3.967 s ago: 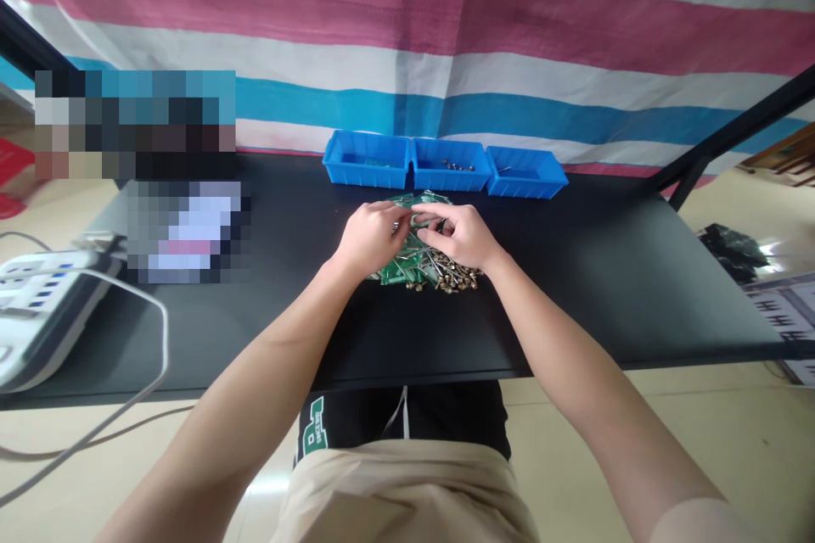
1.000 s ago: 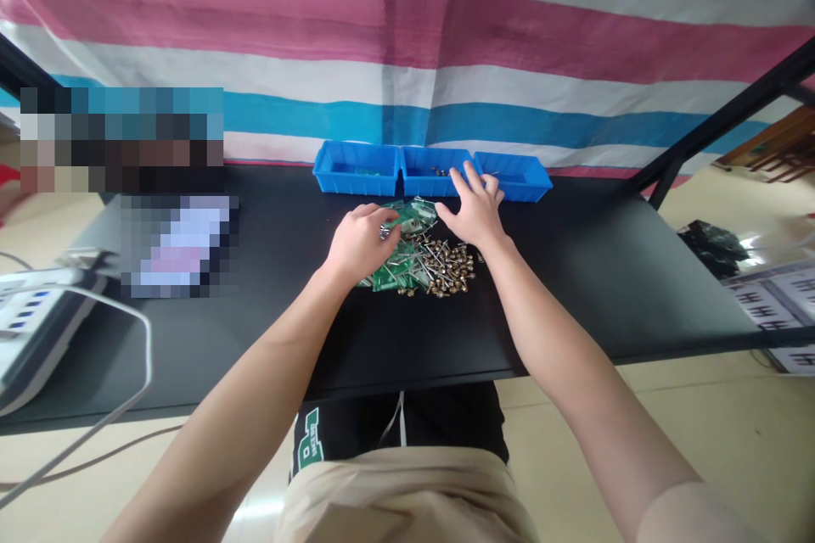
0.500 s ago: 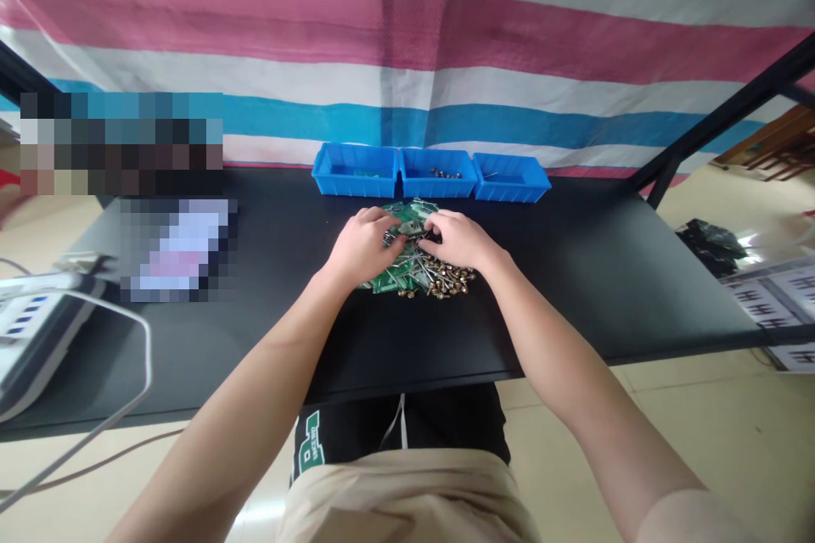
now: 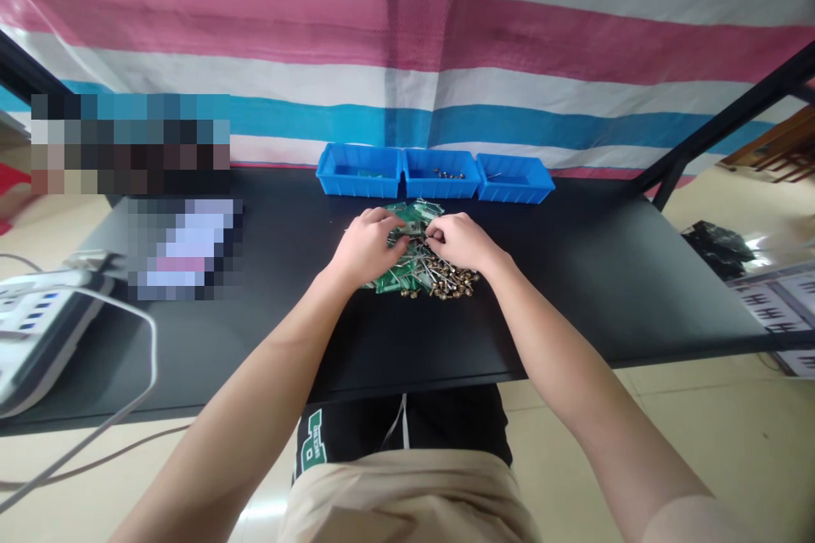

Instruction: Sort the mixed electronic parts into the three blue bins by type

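Note:
A mixed pile lies on the black tabletop, with small green plastic pieces (image 4: 385, 282) mostly to the left and brass-headed screws (image 4: 453, 280) mostly to the right. Thin silvery shanks stick out among them. My left hand (image 4: 364, 248) rests over the left side of the pile, its fingers curled and the thumb bent toward them. What lies between them is hidden. At the upper right of the pile is my right hand (image 4: 464, 239), thumb and fingertips drawn together in a pinch. Whatever it grips is too small to make out.
Behind the pile stand three blue bins: the left bin (image 4: 328, 178) with some pale green bits, the middle bin (image 4: 413, 185) with several brass-headed screws, the right bin (image 4: 541, 191) with a thin metal piece. A white device (image 4: 38, 314) with a cable sits far left, near a blurred-out area.
My right hand's thumb and fingers have closed together over the pile. My left hand stays nearly in place. The whole view has shifted slightly.

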{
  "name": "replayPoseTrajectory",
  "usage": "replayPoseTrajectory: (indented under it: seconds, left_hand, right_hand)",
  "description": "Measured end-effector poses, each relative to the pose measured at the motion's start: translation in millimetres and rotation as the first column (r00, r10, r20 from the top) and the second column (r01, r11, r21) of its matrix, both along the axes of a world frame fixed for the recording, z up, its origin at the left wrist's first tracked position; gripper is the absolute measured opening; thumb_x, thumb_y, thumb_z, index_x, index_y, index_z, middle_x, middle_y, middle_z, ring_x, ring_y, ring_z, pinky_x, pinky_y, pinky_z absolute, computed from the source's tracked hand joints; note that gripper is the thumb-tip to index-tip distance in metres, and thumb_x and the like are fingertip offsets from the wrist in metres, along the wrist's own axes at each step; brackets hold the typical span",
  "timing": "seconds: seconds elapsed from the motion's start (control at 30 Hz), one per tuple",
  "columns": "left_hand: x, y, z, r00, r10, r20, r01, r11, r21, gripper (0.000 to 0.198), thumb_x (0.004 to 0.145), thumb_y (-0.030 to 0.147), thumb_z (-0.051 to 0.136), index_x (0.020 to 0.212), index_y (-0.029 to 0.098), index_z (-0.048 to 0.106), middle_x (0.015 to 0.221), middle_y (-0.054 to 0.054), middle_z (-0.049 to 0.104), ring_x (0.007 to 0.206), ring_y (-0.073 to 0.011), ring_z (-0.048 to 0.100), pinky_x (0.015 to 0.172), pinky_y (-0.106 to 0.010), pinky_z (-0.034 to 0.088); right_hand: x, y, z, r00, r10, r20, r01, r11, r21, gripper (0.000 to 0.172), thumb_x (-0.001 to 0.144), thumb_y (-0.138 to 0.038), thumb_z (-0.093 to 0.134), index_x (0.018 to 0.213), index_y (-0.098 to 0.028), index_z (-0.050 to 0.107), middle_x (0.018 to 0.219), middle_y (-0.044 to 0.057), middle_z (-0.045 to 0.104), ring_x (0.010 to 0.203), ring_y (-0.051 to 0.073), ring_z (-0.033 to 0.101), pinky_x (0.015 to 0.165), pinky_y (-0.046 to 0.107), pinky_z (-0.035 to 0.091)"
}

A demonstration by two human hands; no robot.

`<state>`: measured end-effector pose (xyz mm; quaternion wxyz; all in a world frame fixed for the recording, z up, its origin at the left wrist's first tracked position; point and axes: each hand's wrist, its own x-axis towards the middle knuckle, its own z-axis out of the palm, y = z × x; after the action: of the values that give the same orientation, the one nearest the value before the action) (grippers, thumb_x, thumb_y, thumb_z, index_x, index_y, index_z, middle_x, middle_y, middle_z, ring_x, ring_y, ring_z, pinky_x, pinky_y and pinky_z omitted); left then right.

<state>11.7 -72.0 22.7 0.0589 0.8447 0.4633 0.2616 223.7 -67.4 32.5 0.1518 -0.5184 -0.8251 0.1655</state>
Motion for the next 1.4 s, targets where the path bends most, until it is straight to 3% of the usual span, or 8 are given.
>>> replayPoseTrajectory:
  seconds: [0.2, 0.33, 0.43, 0.6, 0.77, 1.13, 1.27, 1.4]
  left_hand:
    - [-1.2, -0.1, 0.2, 0.999, -0.013, 0.03, 0.012, 1.0, 0.027, 0.026, 0.089, 0.027, 0.06, 0.108, 0.016, 0.074, 0.108, -0.012, 0.071, 0.102, -0.0291, 0.066, 0.093, -0.046, 0.056]
    - [-1.6, -0.8, 0.4, 0.997, -0.033, 0.066, 0.029, 0.998, 0.055, 0.027, 0.09, 0.027, 0.059, 0.11, 0.015, 0.073, 0.108, -0.013, 0.071, 0.102, -0.0285, 0.066, 0.093, -0.046, 0.056]
    - [-1.3, -1.6, 1.1, 0.993, -0.06, 0.1, 0.05, 0.994, 0.095, 0.028, 0.092, 0.029, 0.058, 0.113, 0.016, 0.071, 0.107, -0.013, 0.071, 0.101, -0.0272, 0.066, 0.09, -0.044, 0.057]
    - [-0.2, -2.0, 2.4, 0.974, -0.173, 0.147, 0.148, 0.974, 0.171, 0.026, 0.097, 0.03, 0.054, 0.11, 0.016, 0.071, 0.102, -0.012, 0.072, 0.096, -0.0243, 0.067, 0.085, -0.04, 0.057]
    - [-0.3, -1.1, 2.3, 0.957, -0.254, 0.141, 0.218, 0.949, 0.227, 0.027, 0.1, 0.03, 0.05, 0.103, 0.016, 0.072, 0.096, -0.01, 0.073, 0.089, -0.021, 0.067, 0.079, -0.035, 0.055]
    - [0.6, -4.1, 3.8, 0.977, -0.141, 0.162, 0.111, 0.978, 0.179, 0.026, 0.099, 0.031, 0.052, 0.098, 0.019, 0.074, 0.086, -0.007, 0.074, 0.083, -0.0197, 0.068, 0.08, -0.035, 0.053]
    - [0.9, -3.6, 3.9, 0.985, -0.071, 0.159, 0.042, 0.983, 0.178, 0.026, 0.1, 0.029, 0.05, 0.095, 0.017, 0.072, 0.085, -0.008, 0.073, 0.08, -0.02, 0.067, 0.076, -0.034, 0.051]
    - [0.6, -2.3, 2.7, 0.986, 0.02, 0.163, -0.049, 0.983, 0.175, 0.026, 0.1, 0.029, 0.05, 0.093, 0.015, 0.07, 0.084, -0.009, 0.071, 0.076, -0.0199, 0.066, 0.073, -0.033, 0.05]
  right_hand:
    - [9.1, 4.1, -0.4, 0.999, 0.054, 0.002, -0.054, 0.993, 0.105, 0.019, 0.089, -0.014, 0.056, 0.09, -0.017, 0.075, 0.09, 0.008, 0.07, 0.082, 0.02, 0.064, 0.077, 0.032, 0.046]
    - [9.1, 1.9, 4.0, 0.99, 0.086, -0.111, -0.071, 0.989, 0.13, 0.022, 0.095, -0.017, 0.052, 0.094, -0.016, 0.074, 0.098, 0.01, 0.071, 0.089, 0.02, 0.065, 0.083, 0.033, 0.047]
    - [3.9, -2.7, 9.5, 0.974, 0.104, -0.202, -0.086, 0.992, 0.093, 0.019, 0.095, -0.017, 0.054, 0.096, -0.015, 0.073, 0.098, 0.009, 0.073, 0.09, 0.02, 0.066, 0.082, 0.032, 0.047]
    - [-3.9, -7.9, 12.5, 0.952, 0.115, -0.282, -0.126, 0.992, -0.021, 0.015, 0.094, -0.023, 0.058, 0.098, -0.016, 0.071, 0.087, 0.006, 0.073, 0.075, 0.016, 0.063, 0.071, 0.03, 0.043]
    - [-6.1, -8.0, 10.1, 0.937, 0.141, -0.32, -0.156, 0.987, -0.022, 0.018, 0.094, -0.027, 0.056, 0.096, -0.014, 0.069, 0.085, 0.006, 0.071, 0.075, 0.016, 0.061, 0.07, 0.029, 0.042]
    - [-13.1, -10.2, 5.7, 0.886, 0.107, -0.452, -0.122, 0.993, -0.004, 0.036, 0.1, -0.039, 0.044, 0.077, -0.017, 0.061, 0.072, 0.003, 0.067, 0.067, 0.013, 0.059, 0.068, 0.027, 0.044]
    - [-15.9, -11.9, 3.5, 0.842, 0.064, -0.535, -0.059, 0.998, 0.027, 0.037, 0.097, -0.048, 0.049, 0.097, -0.016, 0.068, 0.082, 0.006, 0.072, 0.07, 0.015, 0.063, 0.068, 0.028, 0.047]
    - [-16.3, -14.9, 5.0, 0.78, 0.09, -0.619, -0.095, 0.995, 0.025, 0.042, 0.09, -0.045, 0.061, 0.12, -0.016, 0.067, 0.101, 0.009, 0.075, 0.079, 0.017, 0.068, 0.068, 0.028, 0.05]
